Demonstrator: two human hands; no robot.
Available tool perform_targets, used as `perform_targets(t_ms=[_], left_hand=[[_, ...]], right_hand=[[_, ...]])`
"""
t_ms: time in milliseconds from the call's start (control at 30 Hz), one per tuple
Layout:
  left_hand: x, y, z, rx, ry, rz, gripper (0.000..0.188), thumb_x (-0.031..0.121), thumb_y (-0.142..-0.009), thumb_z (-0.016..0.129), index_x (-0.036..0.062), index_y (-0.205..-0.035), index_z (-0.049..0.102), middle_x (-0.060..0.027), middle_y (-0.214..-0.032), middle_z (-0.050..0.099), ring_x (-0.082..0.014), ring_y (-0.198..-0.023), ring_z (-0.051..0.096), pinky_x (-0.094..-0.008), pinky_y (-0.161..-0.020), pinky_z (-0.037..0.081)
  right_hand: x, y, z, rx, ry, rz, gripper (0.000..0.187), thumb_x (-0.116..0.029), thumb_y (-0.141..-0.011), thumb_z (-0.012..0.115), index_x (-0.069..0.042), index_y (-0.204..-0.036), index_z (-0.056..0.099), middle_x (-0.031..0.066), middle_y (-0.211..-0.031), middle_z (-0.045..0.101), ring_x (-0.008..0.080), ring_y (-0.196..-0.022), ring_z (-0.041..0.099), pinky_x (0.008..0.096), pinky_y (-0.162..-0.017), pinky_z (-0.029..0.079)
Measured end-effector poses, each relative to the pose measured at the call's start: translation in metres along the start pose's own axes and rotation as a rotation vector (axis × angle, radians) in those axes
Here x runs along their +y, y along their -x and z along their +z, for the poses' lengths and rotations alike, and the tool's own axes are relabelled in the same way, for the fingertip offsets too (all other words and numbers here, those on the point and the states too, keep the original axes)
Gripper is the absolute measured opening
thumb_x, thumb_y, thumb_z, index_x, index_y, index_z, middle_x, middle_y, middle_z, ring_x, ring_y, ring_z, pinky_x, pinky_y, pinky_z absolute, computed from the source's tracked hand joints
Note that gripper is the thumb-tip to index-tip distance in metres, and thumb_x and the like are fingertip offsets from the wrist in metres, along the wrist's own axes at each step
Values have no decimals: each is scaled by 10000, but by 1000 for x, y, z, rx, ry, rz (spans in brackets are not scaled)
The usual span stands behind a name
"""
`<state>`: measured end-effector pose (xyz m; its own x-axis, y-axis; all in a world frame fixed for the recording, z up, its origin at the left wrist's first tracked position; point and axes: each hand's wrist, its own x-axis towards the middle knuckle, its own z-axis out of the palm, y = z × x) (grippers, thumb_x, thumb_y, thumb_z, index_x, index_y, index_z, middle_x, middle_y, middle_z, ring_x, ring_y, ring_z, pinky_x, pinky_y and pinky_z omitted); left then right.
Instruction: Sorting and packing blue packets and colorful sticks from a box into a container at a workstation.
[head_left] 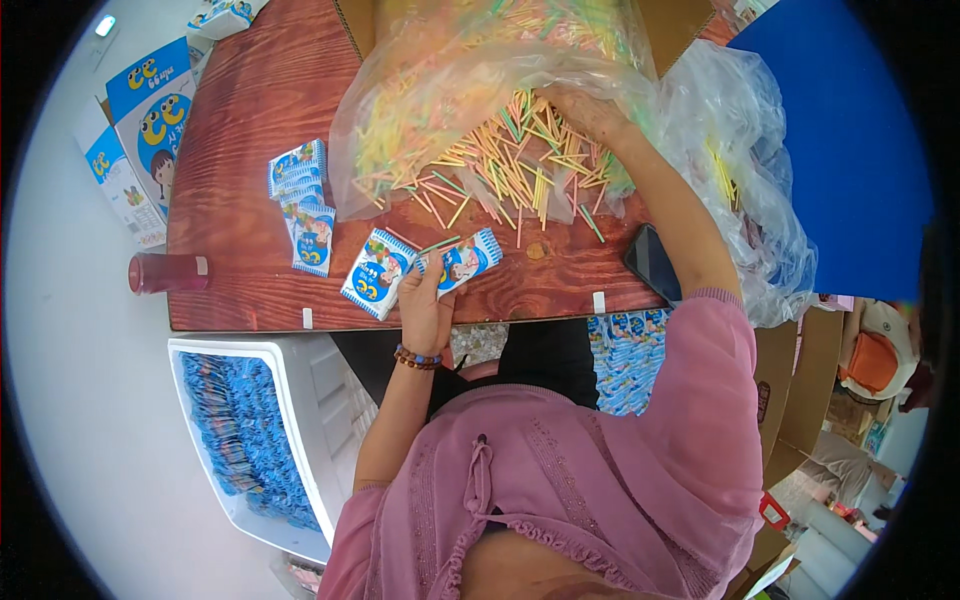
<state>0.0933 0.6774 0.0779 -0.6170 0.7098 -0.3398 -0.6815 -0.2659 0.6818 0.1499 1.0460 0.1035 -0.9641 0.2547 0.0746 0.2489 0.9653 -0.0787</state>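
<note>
My left hand (pixel 428 305) is closed on a small blue-and-white packet (pixel 468 262), held above the table's front edge. Another such packet (pixel 380 272) lies against it on the left. A thin green stick (pixel 438 244) sits just by my fingertips. At the far side, my right hand (pixel 592 114) reaches into a heap of thin coloured sticks (pixel 515 155), yellow, pink and green. Its fingertips are hidden among the sticks and the clear plastic bag (pixel 400 120), so I cannot tell what they hold.
On the wooden table (pixel 265 90) lie a row of packets (pixel 303 200), a phone (pixel 652 262) and a dark red cylinder (pixel 168 273). A white foam box (pixel 325 400) full of packets stands below left. Crumpled plastic (pixel 745 170) lies at right.
</note>
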Motion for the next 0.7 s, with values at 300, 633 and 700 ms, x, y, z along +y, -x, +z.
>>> perform_targets(t_ms=[300, 633, 700], left_hand=[[0, 1, 1, 31, 0, 12, 173, 162, -965, 528, 25, -1013, 623, -65, -933, 677, -125, -767, 651, -252, -591, 515], [-1, -1, 4, 31, 19, 11, 162, 152, -958, 540, 27, -1009, 630, -61, -922, 676, -129, -773, 652, -257, -604, 517], [0, 1, 1, 36, 24, 21, 162, 151, -957, 541, 26, -1008, 631, -61, -921, 676, -129, -774, 652, -256, -605, 516]], right_hand=[[-2, 4, -5, -109, -167, 288, 315, -233, -963, 416, -114, -1236, 518, 180, -1126, 603, 375, -1048, 559, 435, -853, 469], [-47, 17, 22, 416, -1185, 363, 295, -227, -964, 503, 3, -1127, 591, 78, -950, 673, 128, -832, 607, 283, -709, 500], [-73, 20, 15, 312, -1477, 623, 249, -189, -953, 530, -14, -1118, 595, 39, -935, 674, 100, -799, 609, 243, -644, 517]])
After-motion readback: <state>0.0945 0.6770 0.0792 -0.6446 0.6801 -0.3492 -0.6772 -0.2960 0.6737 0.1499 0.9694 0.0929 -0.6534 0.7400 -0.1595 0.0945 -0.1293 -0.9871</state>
